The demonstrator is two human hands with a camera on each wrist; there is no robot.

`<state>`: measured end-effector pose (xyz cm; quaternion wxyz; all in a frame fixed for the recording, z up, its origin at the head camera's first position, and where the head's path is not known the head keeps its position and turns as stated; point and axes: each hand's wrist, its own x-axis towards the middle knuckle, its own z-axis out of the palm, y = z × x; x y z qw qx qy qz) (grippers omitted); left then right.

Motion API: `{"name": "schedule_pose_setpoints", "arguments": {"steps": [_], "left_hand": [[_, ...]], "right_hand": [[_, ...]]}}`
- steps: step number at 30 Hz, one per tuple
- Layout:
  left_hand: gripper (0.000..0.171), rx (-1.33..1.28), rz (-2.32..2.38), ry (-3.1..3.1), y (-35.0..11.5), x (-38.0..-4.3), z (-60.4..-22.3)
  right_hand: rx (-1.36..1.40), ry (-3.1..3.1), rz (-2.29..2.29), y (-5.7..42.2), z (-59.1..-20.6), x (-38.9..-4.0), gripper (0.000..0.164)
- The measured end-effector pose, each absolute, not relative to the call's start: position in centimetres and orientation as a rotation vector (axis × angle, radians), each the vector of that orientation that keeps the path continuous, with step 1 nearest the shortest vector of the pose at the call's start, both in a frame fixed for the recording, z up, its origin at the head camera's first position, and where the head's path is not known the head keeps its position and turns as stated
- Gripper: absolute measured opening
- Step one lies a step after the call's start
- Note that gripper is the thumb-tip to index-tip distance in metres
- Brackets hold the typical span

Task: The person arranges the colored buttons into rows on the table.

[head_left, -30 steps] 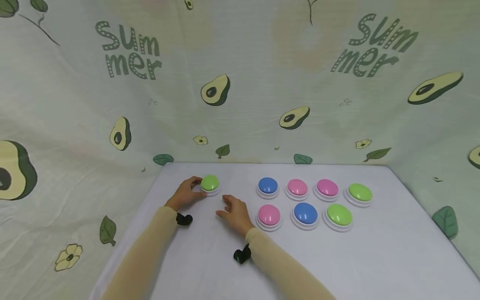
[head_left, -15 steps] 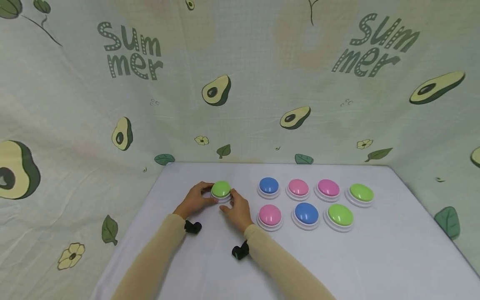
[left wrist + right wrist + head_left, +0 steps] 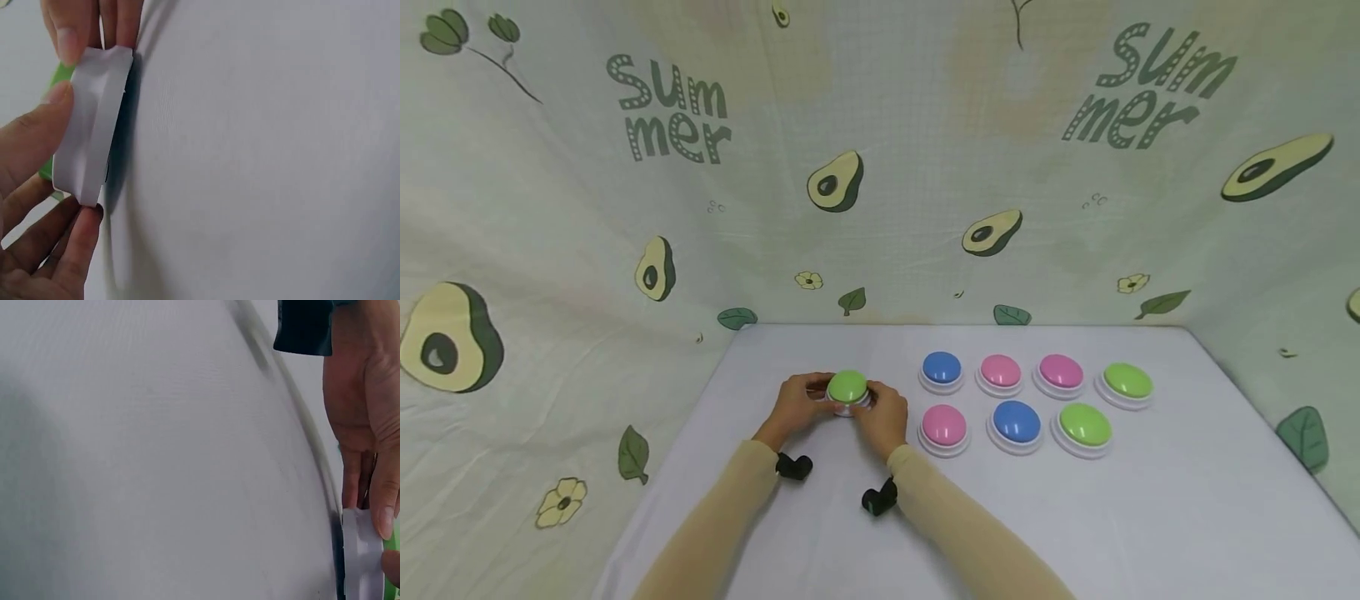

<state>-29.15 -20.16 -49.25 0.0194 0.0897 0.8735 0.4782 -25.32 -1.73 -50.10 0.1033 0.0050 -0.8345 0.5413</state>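
Note:
A green dome push button (image 3: 847, 386) with a white round base is between my two hands, left of the other buttons. My left hand (image 3: 793, 406) grips its left side; the left wrist view shows the thumb against the white base (image 3: 87, 131) and fingers around its edge. From the right, my right hand (image 3: 884, 415) pinches the same base, its thumb on the near side in the right wrist view, where only part of the button (image 3: 364, 553) shows. A shadow lies under the base; whether it touches the table, I cannot tell.
To the right stand two rows of similar buttons: a blue one (image 3: 942, 367), pink ones (image 3: 1000, 370) and a green one (image 3: 1127, 380) behind, with pink (image 3: 944, 425), blue (image 3: 1017, 422) and green (image 3: 1086, 425) in front. A patterned cloth (image 3: 910, 267) hangs behind the white table (image 3: 1150, 517).
The green button has moved right and toward me with my left hand. My right hand has come up to its right side and taken hold of it too. The other buttons stay put.

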Motion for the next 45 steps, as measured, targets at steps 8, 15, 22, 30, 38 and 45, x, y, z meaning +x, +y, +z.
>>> {"name": "schedule_pose_setpoints", "arguments": {"steps": [8, 15, 22, 30, 38, 45], "left_hand": [[0.063, 0.223, 1.561, 2.739, -18.7, -27.5, -48.1], [0.061, 0.278, 1.638, 2.775, -15.6, -25.7, -46.4], [0.049, 0.445, 1.804, 2.746, -10.9, -24.9, -45.8], [0.048, 0.559, 1.833, 2.676, -2.8, -23.6, -45.2], [0.053, 0.666, 1.785, 2.538, 6.0, -21.4, -44.6], [0.062, 0.811, 1.556, 2.497, 12.2, -20.3, -44.5]], "right_hand": [[0.011, -2.394, 1.665, -0.4, -48.7, -24.3, 0.050], [0.018, -2.343, 1.669, 2.2, -47.0, -23.2, 0.056], [0.013, -2.317, 1.651, 7.1, -45.4, -21.9, 0.057], [-0.083, -2.316, 1.632, 14.6, -44.2, -19.8, 0.061], [-0.263, -2.303, 1.579, 22.5, -43.6, -16.6, 0.068], [-0.407, -2.335, 1.493, 28.5, -43.8, -14.8, 0.076]]}}
